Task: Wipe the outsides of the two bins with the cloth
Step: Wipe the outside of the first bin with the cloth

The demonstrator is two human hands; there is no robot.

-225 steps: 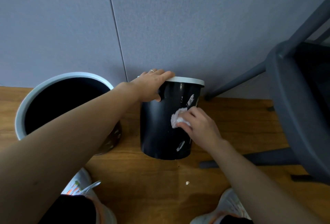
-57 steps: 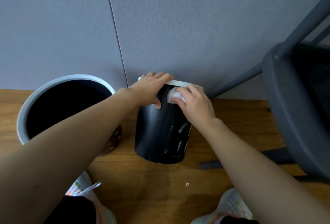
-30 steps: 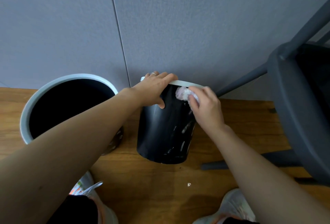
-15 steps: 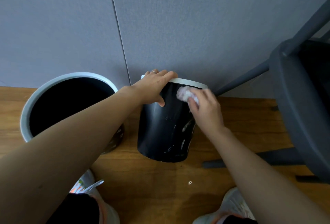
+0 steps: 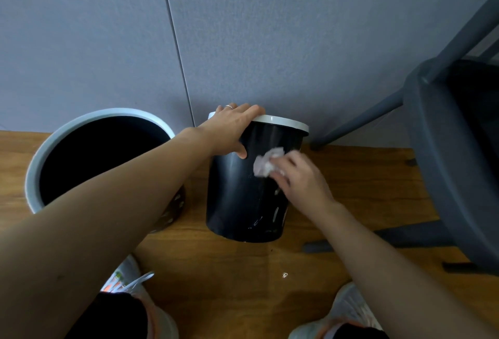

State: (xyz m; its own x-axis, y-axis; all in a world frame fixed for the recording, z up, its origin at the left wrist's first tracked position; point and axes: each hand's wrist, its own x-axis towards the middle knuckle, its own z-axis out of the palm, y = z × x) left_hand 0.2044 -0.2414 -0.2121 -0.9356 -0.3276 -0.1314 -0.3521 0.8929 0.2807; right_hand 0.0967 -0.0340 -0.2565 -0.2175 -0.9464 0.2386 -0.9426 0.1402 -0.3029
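Head view. Risk: the small black bin [image 5: 251, 190], centre of frame, stands on the wooden floor [image 5: 216, 271] against the wall; hard rubbing could tip or slide it if my left hand [image 5: 232, 130] slips off its white rim. The second bin [image 5: 102, 157], at left, looks unattended. Grip, left: fingers curled over the rim, thumb on the black side. Grip, right hand [image 5: 299, 176]: fingers pinch the crumpled white cloth [image 5: 266, 163] and press it to the upper side wall.

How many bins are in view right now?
2. The black bin stands in the middle by the wall, gripped by the left hand; the larger bin stands to its left.
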